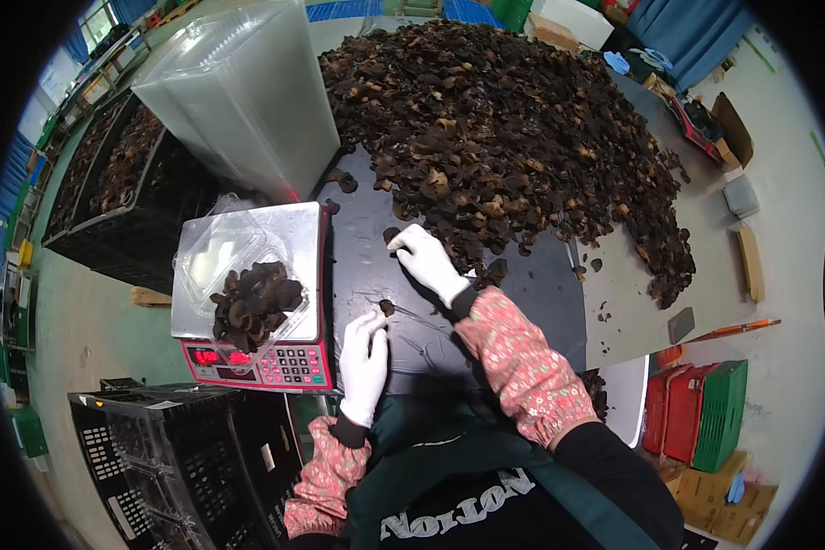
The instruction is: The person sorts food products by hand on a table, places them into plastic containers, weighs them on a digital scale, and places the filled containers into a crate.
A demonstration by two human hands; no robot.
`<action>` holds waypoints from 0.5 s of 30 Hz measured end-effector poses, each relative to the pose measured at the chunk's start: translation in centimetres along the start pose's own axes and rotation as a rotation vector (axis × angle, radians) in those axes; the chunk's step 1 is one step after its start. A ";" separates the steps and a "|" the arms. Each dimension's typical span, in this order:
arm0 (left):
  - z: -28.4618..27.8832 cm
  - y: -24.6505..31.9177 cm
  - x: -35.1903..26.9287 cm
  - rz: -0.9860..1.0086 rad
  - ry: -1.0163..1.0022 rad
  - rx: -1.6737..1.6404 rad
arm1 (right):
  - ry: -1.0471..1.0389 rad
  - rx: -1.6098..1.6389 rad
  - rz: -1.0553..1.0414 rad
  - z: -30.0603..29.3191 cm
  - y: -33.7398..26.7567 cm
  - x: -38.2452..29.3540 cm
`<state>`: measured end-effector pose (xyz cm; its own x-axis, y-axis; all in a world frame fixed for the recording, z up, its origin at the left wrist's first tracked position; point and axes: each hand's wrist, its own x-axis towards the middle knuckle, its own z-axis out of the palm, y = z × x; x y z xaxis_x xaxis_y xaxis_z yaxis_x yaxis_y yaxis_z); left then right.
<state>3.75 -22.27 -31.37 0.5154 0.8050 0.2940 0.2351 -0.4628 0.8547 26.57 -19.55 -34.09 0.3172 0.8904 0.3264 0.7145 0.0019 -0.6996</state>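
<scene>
My left hand [364, 355], in a white glove, rests near the table's front edge, with a small piece of dark wood ear fungus [386, 307] by its fingertips; whether it grips the piece is unclear. My right hand [423, 260], gloved too, has bent fingers at another fungus piece [390, 235], in front of the big heap of wood ear fungus [481, 130]. On the digital scale [302, 275], left of my hands, lies an open clear plastic clamshell box [196, 265] holding a clump of fungus [256, 302].
A tall stack of clear plastic boxes [247, 103] stands behind the scale. Black crates of fungus [110, 213] are at the left, more black crates [179, 440] at the lower left. Red [674, 405] and green crates [722, 412] stand at the lower right.
</scene>
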 end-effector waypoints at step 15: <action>7.5 -5.0 6.5 -0.004 0.073 0.225 | 0.378 1.087 0.697 -15.9 4.8 -16.7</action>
<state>12.12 -17.47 -36.91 0.4552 0.8277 0.3283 0.4186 -0.5243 0.7416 34.69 -41.64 -32.79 0.6862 0.6751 -0.2709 -0.4625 0.1174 -0.8788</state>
